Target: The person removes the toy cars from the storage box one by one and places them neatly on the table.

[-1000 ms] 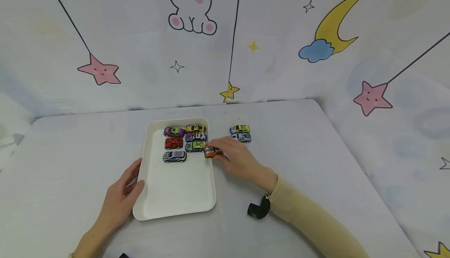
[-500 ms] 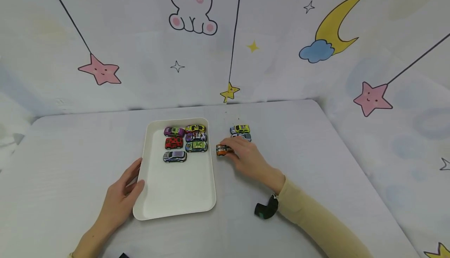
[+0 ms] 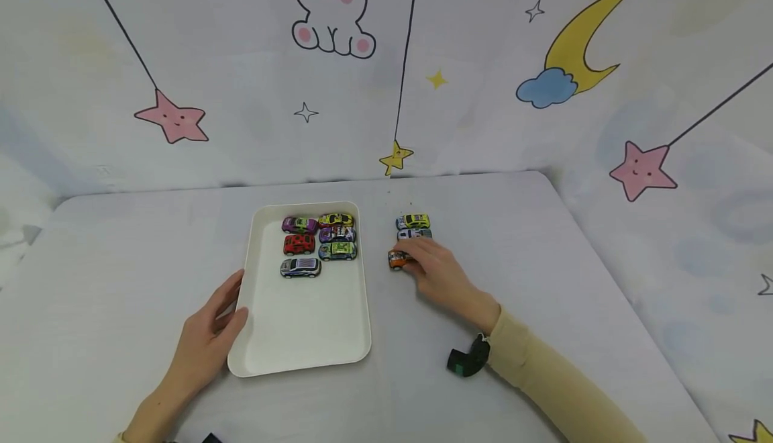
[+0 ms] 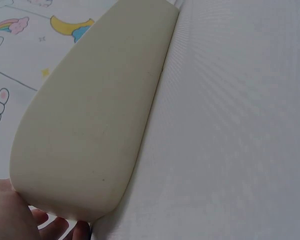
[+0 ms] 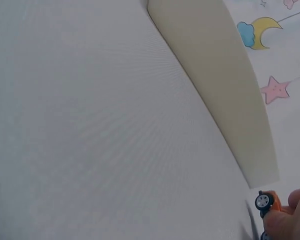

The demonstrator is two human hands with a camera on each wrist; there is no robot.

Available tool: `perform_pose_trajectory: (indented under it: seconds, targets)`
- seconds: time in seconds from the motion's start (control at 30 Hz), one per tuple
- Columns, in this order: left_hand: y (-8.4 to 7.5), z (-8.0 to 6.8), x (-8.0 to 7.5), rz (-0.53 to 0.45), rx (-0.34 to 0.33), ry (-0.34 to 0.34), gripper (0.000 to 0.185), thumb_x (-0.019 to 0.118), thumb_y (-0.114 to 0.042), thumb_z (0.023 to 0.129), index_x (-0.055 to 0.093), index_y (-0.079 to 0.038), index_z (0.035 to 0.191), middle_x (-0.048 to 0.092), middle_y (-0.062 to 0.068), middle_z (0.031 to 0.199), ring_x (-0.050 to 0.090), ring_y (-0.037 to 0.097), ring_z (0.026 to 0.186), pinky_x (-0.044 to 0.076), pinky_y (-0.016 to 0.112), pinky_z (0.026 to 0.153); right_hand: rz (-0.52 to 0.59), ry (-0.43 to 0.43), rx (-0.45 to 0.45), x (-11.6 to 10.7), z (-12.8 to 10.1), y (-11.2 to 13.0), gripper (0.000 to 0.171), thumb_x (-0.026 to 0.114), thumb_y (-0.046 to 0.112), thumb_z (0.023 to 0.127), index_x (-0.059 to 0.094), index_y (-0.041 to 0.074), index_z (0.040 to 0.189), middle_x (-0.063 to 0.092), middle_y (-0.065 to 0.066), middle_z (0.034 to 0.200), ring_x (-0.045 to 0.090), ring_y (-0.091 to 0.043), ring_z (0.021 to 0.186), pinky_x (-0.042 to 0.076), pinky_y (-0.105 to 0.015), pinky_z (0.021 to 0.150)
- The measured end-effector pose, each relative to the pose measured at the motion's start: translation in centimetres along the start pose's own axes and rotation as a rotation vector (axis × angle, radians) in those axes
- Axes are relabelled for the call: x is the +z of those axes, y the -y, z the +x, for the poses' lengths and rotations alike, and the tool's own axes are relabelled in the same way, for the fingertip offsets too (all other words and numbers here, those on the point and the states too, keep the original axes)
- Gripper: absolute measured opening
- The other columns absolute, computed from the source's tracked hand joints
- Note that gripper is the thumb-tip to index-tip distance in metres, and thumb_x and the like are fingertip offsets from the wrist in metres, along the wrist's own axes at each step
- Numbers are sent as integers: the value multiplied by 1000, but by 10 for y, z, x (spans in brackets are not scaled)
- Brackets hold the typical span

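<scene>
My right hand (image 3: 439,275) pinches an orange toy car (image 3: 396,259) between thumb and fingers, to the right of the white tray (image 3: 302,325). In the right wrist view the orange car's dark wheel (image 5: 263,201) shows by the fingertips, off the tabletop. My left hand (image 3: 208,339) holds the tray's left side, its fingers curled against the wall. Inside the tray are a purple car (image 3: 299,225), a red car (image 3: 298,244), a silver-white car (image 3: 300,267) and several more at the upper right. A yellow-green car (image 3: 413,221) and a partly covered silver car (image 3: 414,233) lie beyond my right hand.
A white cloth covers the table (image 3: 519,241), which meets a wall hanging (image 3: 471,127) with cartoon prints at the back. A black strap piece (image 3: 468,361) hangs at my right wrist. A small dark object (image 3: 211,438) shows at the bottom edge.
My right hand has carried the orange car rightward, from over the tray's right rim to beside the two cars outside. The left hand and tray stay in place.
</scene>
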State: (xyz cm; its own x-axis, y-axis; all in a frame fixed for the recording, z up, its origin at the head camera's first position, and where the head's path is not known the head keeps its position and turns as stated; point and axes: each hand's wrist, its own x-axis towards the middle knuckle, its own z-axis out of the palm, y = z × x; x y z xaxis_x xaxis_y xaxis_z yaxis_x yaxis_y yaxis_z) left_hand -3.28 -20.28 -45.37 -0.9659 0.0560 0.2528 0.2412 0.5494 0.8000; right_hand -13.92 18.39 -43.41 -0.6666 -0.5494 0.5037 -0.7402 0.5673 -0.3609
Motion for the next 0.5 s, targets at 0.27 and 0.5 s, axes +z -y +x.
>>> perform_pose_trajectory:
  seconds: [0.27, 0.5]
  targets:
    - [-1, 1, 2, -19, -8, 9, 59, 57, -8, 100, 37, -16, 155, 50, 20, 149, 45, -17, 122, 43, 0, 89, 1, -40, 1, -1, -12, -9, 38, 71, -9, 84, 67, 3, 119, 69, -11, 119, 64, -26, 111, 56, -41, 95]
    - [-3, 0, 0, 1, -11, 5, 60, 58, -8, 100, 37, -17, 155, 50, 20, 148, 43, -19, 122, 41, -1, 89, 18, -59, 1, 4, -17, -14, 38, 70, -6, 87, 66, 4, 123, 68, -9, 122, 62, -24, 113, 54, -41, 96]
